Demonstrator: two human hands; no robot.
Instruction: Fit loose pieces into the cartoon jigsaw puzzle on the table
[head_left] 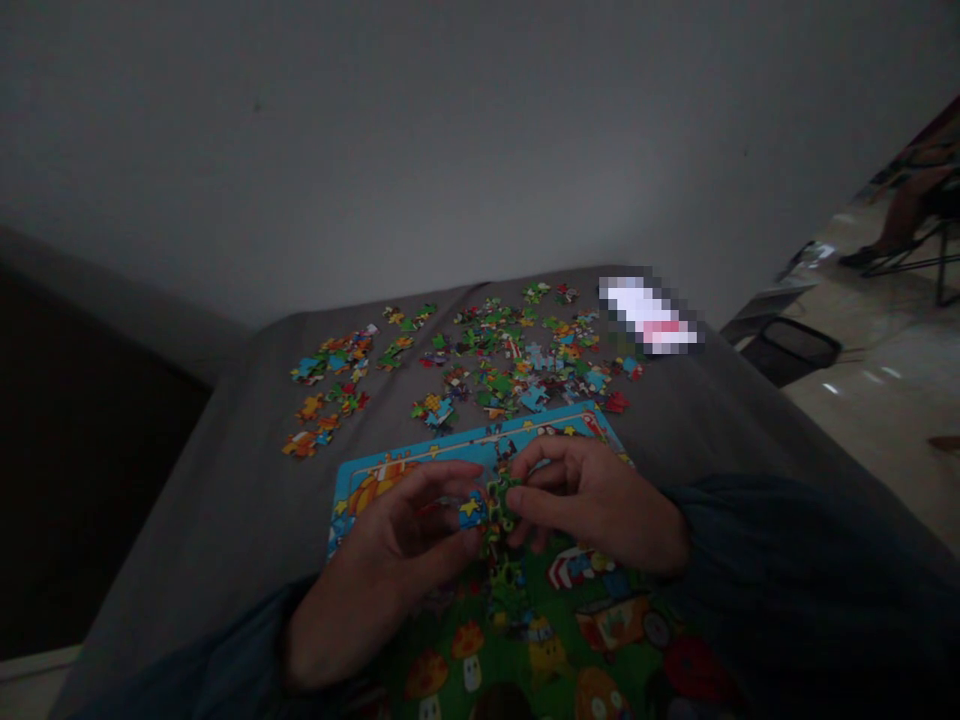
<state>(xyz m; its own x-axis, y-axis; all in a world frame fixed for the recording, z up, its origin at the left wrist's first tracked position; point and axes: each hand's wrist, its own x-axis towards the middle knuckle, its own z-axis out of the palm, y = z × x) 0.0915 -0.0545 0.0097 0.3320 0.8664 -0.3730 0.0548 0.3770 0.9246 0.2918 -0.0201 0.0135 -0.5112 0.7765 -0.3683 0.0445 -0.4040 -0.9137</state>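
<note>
Above the puzzle board [465, 437], which has a blue border and a cartoon picture, my two hands come close together. The fingers of my left hand [401, 535] curve around a blue puzzle piece with a yellow star [471, 508]. Between thumb and forefinger, my right hand [581, 495] pinches a green puzzle piece [501, 497]. The two pieces are very near each other; I cannot tell whether they touch. More green pieces [508, 580] show just below, on the board. My hands hide part of the board's middle.
Loose puzzle pieces [495, 345] lie scattered beyond the board, with another cluster [334, 355] at the left. A pixelated bright device [649, 315] rests at the table's back right. Grey cloth [247, 470] covers the table, against a wall. A person's leg [904, 215] shows at far right.
</note>
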